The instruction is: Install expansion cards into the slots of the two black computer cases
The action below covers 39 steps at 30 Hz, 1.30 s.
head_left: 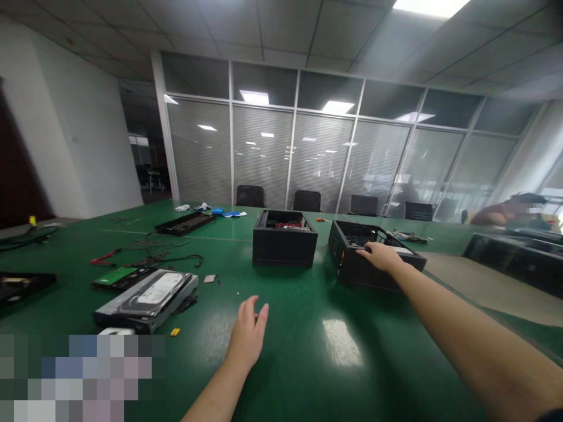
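Observation:
My right hand (380,255) reaches far out and lies on the top rim of a small open black computer case (352,264), fingers curled over its edge. My left hand (248,336) hovers above the bare green table (308,351), fingers extended and held together, holding nothing. A second open black case (284,239) with a red part inside stands just left of the first one. At my near left a hard drive (155,291) rests in a metal tray.
A green circuit board (115,275), loose cables (149,257) and a flat black panel (185,223) lie at the left. Black chairs (307,200) line a glass partition behind. Another person (510,212) sits at the far right near another black case (514,258).

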Available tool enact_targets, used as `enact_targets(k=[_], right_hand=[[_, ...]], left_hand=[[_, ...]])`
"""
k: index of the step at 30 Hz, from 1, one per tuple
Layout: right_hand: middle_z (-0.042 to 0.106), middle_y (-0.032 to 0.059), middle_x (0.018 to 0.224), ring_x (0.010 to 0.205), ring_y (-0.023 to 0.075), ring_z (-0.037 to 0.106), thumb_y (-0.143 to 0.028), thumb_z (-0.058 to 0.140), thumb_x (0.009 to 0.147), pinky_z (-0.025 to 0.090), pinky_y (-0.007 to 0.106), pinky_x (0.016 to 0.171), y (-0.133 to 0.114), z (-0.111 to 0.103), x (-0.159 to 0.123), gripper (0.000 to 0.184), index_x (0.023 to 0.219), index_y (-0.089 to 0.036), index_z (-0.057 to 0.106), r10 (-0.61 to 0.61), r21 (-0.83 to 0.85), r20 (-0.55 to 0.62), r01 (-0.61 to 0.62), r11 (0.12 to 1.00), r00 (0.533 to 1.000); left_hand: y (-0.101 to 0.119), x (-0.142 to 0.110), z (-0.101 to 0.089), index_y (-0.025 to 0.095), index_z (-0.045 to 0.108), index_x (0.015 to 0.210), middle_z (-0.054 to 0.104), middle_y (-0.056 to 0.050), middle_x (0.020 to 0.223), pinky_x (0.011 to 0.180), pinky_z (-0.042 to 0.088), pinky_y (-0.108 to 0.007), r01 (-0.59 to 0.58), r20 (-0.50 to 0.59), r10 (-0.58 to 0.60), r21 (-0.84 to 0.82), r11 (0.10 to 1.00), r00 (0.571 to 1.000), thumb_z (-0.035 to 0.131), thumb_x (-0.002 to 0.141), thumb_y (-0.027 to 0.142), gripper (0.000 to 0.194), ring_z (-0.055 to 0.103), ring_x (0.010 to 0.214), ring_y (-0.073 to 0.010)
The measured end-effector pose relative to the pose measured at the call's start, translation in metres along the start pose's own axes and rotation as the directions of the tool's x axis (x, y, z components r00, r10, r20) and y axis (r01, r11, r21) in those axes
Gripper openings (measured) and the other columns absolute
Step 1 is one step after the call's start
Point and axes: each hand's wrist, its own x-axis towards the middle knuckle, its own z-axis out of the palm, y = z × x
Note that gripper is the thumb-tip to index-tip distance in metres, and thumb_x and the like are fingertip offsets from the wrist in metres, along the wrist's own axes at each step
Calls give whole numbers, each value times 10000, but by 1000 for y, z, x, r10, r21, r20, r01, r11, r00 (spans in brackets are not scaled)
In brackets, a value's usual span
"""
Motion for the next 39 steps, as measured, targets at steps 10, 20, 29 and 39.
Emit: enact_targets(k=[10,20,29,39], right_hand=[[696,140,1026,954,284,635,-631,393,891,417,357,806,-16,-34,-77,560,1036,-176,686,-240,-21,-1,240,970,971],[691,105,742,736,281,656,-727,357,853,440,365,648,-89,-109,-256,607,818,-230,703,-463,-138,190,491,860,866],[697,53,829,745,165,638,-507,579,863,449,270,642,-101,-200,-280,326,966,-229,712,-777,366,268,685,630,570],[701,132,974,860,275,667,-465,589,793,489,347,665,-75,-74,-107,391,1052,-194,696,-431,-289,298,511,809,851]], left_hand=[[-2,3,0,187,506,1210,556,-116,1206,941,467,-441,9,-33,-11,-63,998,999,361,908,585,520,608,956,-225],[-5,10,3,188,524,1164,608,-86,1063,853,502,-406,6,-1,-6,-108,994,1000,367,896,598,514,633,889,-224],[20,1,-4,203,492,1187,586,-83,1129,883,485,-437,79,50,-70,-204,976,996,366,897,589,500,622,887,-225],[91,-75,-6,264,429,1398,382,-74,1489,1103,312,-449,-501,105,535,-241,831,838,269,960,498,522,357,1363,-278]])
